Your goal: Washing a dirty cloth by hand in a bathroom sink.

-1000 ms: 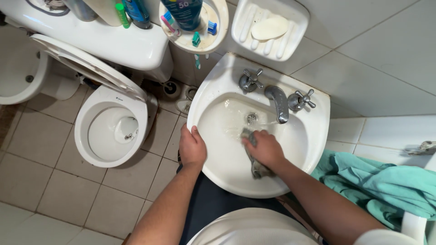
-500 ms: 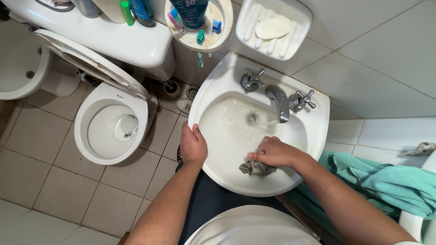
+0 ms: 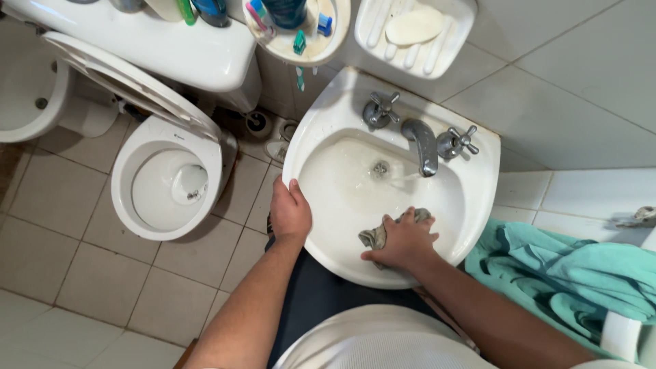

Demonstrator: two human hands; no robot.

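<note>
Right hand (image 3: 403,240) fingers pressing crumpled grey wet rag (image 3: 374,237) onto white ceramic basin (image 3: 478,198) wall; left hand (image 3: 290,213) fingers gripping basin rim.

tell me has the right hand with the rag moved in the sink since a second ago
Yes. The right hand with the grey rag has slid from under the faucet toward the near rim of the sink.

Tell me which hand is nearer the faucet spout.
Right. The right hand presses a grey rag in the basin below the faucet spout; the left hand grips the sink's left rim.
</note>
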